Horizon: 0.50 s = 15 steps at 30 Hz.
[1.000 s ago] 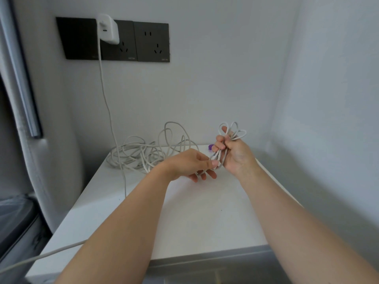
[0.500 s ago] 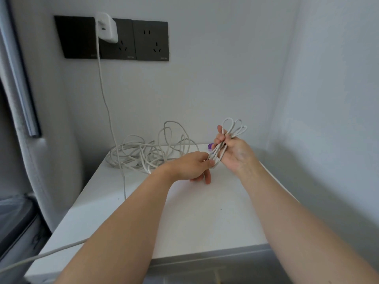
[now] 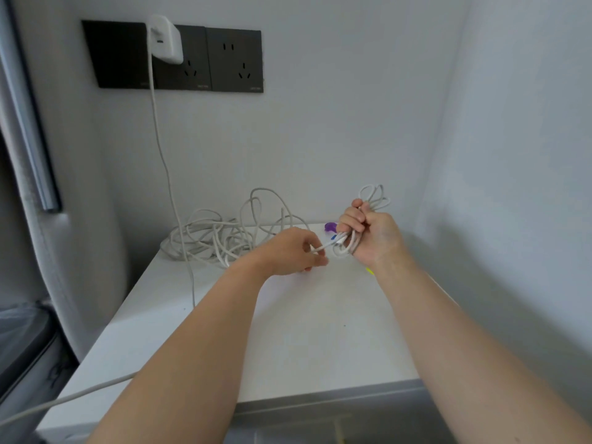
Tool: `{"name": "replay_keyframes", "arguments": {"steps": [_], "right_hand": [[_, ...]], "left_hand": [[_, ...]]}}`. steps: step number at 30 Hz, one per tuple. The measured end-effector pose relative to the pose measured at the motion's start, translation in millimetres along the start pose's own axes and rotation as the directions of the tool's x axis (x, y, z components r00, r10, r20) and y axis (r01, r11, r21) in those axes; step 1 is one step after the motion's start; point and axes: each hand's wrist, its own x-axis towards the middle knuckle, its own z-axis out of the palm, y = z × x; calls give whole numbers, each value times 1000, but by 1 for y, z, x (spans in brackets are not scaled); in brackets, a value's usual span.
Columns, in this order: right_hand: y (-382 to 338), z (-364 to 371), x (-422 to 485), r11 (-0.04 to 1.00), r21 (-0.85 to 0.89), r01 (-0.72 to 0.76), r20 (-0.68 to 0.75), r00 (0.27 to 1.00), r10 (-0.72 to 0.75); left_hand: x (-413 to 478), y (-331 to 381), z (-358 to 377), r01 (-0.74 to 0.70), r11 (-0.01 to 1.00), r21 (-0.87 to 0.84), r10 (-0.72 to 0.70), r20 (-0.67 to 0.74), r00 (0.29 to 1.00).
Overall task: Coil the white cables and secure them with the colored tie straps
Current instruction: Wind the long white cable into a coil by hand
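White bench [image 3: 288, 347] in a grey corner | our right hand [image 3: 374, 235] has a tight grip round the coiled white cable [image 3: 346, 243], held above the bench | our left hand [image 3: 288, 253] pinches its free end.

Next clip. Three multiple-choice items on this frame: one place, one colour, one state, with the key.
1. Where does the loose cable pile lie? A on the floor; B back left of the table; C in a drawer.
2. What colour is the tie strap just behind the right hand? A red; B black; C purple.
3. What is the right hand doing? A gripping the coiled cable; B lying flat; C pointing.
Key: B, the pile sits on the tabletop's far left corner; C, it shows purple; A, its fingers curl round the loops.
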Motion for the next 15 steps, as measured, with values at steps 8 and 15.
{"name": "replay_keyframes", "arguments": {"steps": [8,15], "right_hand": [[-10,-1,-6,999,45,6,57,998,-9],[-11,1,-10,1000,23,0,107,994,-2]], "left_hand": [[6,-17,-5,154,985,84,-114,-363,925],[8,-16,-6,195,980,31,-158,-467,870]]}}
